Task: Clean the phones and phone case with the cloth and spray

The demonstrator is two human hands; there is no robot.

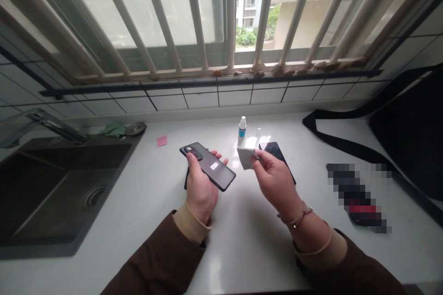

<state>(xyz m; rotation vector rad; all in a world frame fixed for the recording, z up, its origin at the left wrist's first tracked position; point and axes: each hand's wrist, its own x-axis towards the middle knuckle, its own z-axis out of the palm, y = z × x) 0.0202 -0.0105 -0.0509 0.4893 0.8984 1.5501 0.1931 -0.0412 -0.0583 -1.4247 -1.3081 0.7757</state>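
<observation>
My left hand (200, 189) grips a dark phone case (221, 173) with a round camera ring at its upper left end and a small white label on its back. Whether a phone sits inside the case I cannot tell. Pinched between the thumb and fingers of my right hand (277, 177) is a thin grey cloth (245, 159), held just right of the case. Beneath the right hand a black phone (273, 150) lies on the counter, partly covered by it. Another dark object (187, 179) shows behind my left hand, mostly hidden.
A small white bottle with a blue label (242, 129) stands behind my hands, a tiny white cap (259, 131) beside it. A pink paper (161, 141) lies left. The sink (69, 193) and faucet (51, 124) are far left. A black bag (411, 120) with its strap occupies the right.
</observation>
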